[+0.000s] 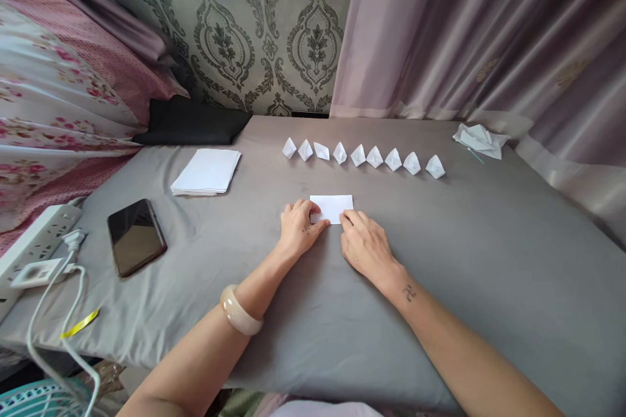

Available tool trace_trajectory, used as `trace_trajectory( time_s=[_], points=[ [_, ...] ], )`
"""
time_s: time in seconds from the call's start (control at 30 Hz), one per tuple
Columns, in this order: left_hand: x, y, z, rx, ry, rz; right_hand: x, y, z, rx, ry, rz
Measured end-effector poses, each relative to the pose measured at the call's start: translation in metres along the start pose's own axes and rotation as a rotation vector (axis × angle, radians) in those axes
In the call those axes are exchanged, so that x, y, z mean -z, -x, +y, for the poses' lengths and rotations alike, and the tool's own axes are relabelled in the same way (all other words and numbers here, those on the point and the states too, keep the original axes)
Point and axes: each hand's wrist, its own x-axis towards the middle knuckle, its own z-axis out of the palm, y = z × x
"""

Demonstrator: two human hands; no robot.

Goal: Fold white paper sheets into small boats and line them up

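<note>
A small white sheet of paper (332, 204), a folded-looking rectangle, lies on the grey cloth in front of me. My left hand (299, 227) grips its left side, thumb along the near edge and fingers bent over the corner. At the near right corner, my right hand (366, 239) has its curled fingers closed on the paper, with the thumb hidden from view. Beyond both hands stands a row of several folded paper boats (358, 155); one in the row looks flatter than its neighbours.
To the left are a stack of white paper (206, 171), a black phone (137, 236) and a power strip (36, 244) with white cables. Black folded cloth (195, 120) lies at the back. Crumpled white paper (480, 139) sits at the far right beside curtains (440, 32).
</note>
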Motion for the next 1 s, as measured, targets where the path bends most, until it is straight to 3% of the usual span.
trace_trajectory(
  time_s=[0.37,0.53,0.63,0.7,0.77,0.8,1.0],
  points=[
    [0.013,-0.011,-0.023,0.059,0.370,-0.200,0.001,-0.001,0.011,0.008,-0.077,0.038],
    [0.024,-0.010,-0.016,0.023,0.274,-0.216,0.002,0.003,0.004,-0.001,-0.094,0.047],
    [0.019,-0.005,-0.002,-0.077,0.039,-0.057,0.002,0.006,-0.007,-0.008,-0.059,0.073],
    [0.009,0.000,0.006,-0.260,-0.085,0.068,0.001,0.007,-0.013,-0.009,-0.036,0.061],
    [-0.003,0.004,0.010,-0.443,-0.060,0.032,0.001,0.008,-0.013,-0.005,-0.046,0.037],
    [-0.008,0.006,0.010,-0.472,-0.057,0.009,0.001,0.008,-0.011,-0.003,-0.062,0.025],
    [-0.013,0.010,-0.001,-0.510,-0.090,-0.024,0.003,0.010,0.025,-0.046,-0.146,-0.006]
  ],
)
